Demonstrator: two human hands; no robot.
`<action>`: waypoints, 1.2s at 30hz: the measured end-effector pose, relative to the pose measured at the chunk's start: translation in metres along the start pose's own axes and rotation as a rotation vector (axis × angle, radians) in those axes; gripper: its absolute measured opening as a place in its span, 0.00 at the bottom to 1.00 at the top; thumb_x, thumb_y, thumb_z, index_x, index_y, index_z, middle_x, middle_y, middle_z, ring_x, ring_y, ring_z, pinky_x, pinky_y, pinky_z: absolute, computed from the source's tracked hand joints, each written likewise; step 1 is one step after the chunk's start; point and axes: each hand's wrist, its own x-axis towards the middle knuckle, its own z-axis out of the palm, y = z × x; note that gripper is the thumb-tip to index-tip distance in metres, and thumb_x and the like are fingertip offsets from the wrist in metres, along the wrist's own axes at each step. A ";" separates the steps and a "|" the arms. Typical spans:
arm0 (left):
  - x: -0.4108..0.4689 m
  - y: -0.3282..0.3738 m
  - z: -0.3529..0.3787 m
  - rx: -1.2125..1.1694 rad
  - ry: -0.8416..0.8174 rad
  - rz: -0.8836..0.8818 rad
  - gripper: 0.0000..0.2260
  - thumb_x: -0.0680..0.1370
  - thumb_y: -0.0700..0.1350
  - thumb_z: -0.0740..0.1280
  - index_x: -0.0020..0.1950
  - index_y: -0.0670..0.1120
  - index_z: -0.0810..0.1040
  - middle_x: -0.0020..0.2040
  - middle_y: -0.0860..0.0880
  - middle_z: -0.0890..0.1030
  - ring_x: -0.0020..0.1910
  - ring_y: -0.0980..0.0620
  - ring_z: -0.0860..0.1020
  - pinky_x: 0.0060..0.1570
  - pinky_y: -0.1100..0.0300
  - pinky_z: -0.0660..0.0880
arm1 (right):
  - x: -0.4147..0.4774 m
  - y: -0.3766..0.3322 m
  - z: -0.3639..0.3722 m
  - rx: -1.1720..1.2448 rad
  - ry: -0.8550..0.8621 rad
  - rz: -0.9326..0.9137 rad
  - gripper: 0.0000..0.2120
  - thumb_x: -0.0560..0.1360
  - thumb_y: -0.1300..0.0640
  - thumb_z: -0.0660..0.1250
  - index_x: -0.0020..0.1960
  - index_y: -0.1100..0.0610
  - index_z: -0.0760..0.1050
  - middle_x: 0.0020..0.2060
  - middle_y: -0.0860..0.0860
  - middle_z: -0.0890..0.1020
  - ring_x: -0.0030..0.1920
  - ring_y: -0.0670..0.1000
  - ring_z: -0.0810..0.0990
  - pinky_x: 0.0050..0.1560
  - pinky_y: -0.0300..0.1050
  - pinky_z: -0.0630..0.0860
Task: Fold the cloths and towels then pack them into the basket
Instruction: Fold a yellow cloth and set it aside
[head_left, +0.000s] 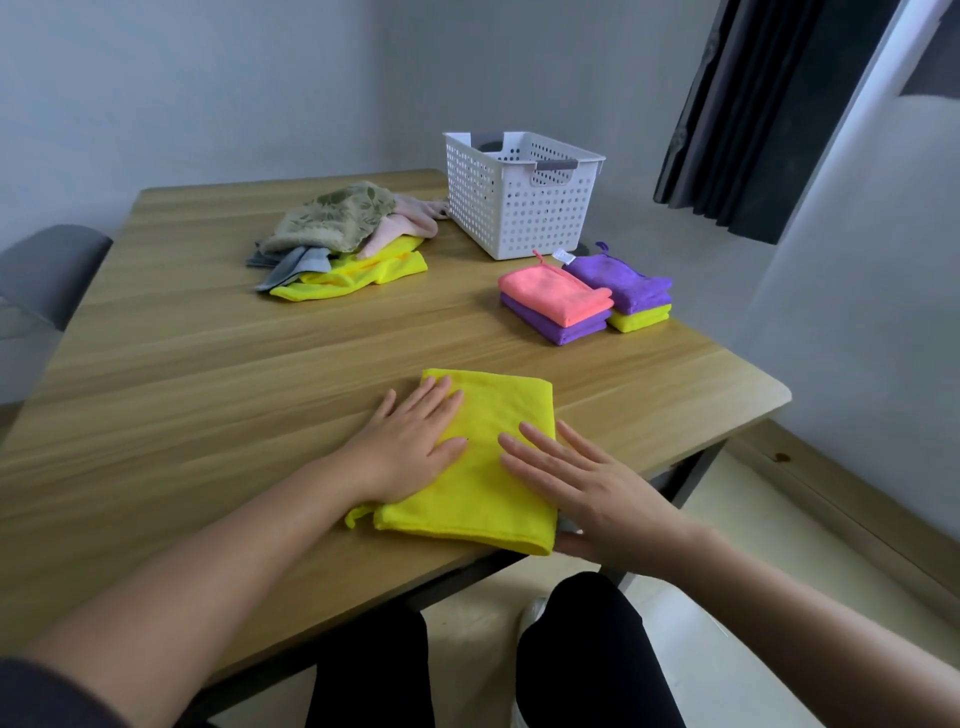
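Before the basket (519, 208) — contents hidden — left hand (410, 447), right hand (587, 483), fingers (439, 402) straight on yellow cloth (493, 499).

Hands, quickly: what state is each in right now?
Left hand: open, flat on the folded yellow cloth.
Right hand: open, flat over that cloth's right edge.

A plain room in a home, pale grey walls (208, 78), dark curtains (737, 130) hanging in the corner, a wood-grain surface (208, 364) with a grey padded chair (47, 270) beside it, a white plastic basket (519, 218) and a heap of household cloths (337, 223) on top.
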 end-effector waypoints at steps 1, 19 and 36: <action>-0.002 0.002 0.001 -0.001 -0.001 -0.002 0.28 0.82 0.57 0.46 0.78 0.48 0.41 0.77 0.51 0.37 0.75 0.55 0.37 0.74 0.48 0.39 | 0.001 -0.003 0.003 0.022 0.049 -0.015 0.32 0.76 0.45 0.63 0.75 0.56 0.59 0.75 0.51 0.61 0.76 0.52 0.56 0.73 0.57 0.56; -0.082 0.000 0.010 -0.471 0.454 0.212 0.18 0.71 0.63 0.61 0.61 0.64 0.68 0.52 0.65 0.78 0.51 0.65 0.75 0.51 0.68 0.71 | 0.016 -0.030 -0.030 0.805 0.183 0.597 0.12 0.77 0.50 0.62 0.35 0.49 0.71 0.28 0.42 0.68 0.31 0.43 0.64 0.34 0.42 0.63; 0.027 0.021 -0.021 -0.173 0.307 -0.624 0.23 0.83 0.55 0.50 0.60 0.41 0.76 0.60 0.41 0.77 0.60 0.41 0.75 0.52 0.53 0.70 | 0.091 0.016 -0.013 0.100 -0.031 1.210 0.20 0.80 0.44 0.52 0.58 0.58 0.71 0.56 0.58 0.78 0.57 0.61 0.76 0.48 0.48 0.67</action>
